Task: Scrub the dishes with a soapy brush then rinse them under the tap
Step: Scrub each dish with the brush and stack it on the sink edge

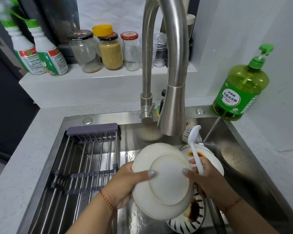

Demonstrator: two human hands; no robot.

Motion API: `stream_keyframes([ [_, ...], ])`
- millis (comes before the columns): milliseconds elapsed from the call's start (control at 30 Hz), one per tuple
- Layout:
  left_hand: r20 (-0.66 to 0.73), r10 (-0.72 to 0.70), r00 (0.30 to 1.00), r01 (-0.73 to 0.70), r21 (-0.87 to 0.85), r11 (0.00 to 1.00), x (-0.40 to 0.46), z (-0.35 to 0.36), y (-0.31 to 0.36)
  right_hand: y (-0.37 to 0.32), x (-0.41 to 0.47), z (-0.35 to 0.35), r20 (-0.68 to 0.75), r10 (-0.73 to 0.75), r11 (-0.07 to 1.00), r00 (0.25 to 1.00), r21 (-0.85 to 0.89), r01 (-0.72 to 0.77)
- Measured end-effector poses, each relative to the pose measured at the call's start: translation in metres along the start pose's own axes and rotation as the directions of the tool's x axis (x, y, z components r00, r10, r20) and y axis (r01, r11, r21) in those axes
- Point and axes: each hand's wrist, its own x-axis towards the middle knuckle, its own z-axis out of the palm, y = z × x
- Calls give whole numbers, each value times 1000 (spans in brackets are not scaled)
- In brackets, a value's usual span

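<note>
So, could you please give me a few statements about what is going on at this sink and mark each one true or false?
1. Both hands hold the white plate with its underside facing up. True: the left hand and right hand are on opposite edges.
2. The right hand also holds the white brush. True.
3. The brush's bristles are pressed against the white plate. False: the bristles are up near the tap, off the plate.
4. The drying rack is full of clean dishes. False: no dishes lie on it.
5. The green soap bottle stands left of the sink. False: it stands at the back right corner.
</note>
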Motion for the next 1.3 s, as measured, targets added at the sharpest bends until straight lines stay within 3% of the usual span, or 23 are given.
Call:
stream_keyframes([
  [133,106,-69,992,75,-58,996,1,-3,18,-14,4,-6,41,-51,994,998,-91,54],
  [400,151,-35,988,16,123,992,-2,0,31,-39,-2,-16,243,-127,967,962,-185,174],
  [533,84,72,994,-92,266,959,1,2,40,-40,1,-15,254,-174,949,951,-215,231],
  [733,15,170,985,-148,566,811,3,7,41,-39,1,-11,264,-194,914,945,-302,272],
  [933,-237,392,889,-180,607,774,4,6,27,-35,-11,-31,26,-188,863,982,-474,178],
  [1000,-274,465,842,-196,647,737,5,4,23,-35,-18,-15,70,-123,823,990,-551,142],
  [1100,-240,526,816,-224,708,670,8,6,15,-40,-41,26,234,-116,836,965,-501,222],
  [1167,-197,541,818,-283,681,675,10,7,10,-44,-61,41,319,-117,763,941,-577,291],
  [1233,-158,545,824,-338,635,695,10,5,4,-46,-68,48,295,-94,729,951,-630,267],
  [1300,-184,542,820,-306,659,687,10,2,1,-56,-61,51,252,-106,785,962,-573,237],
])
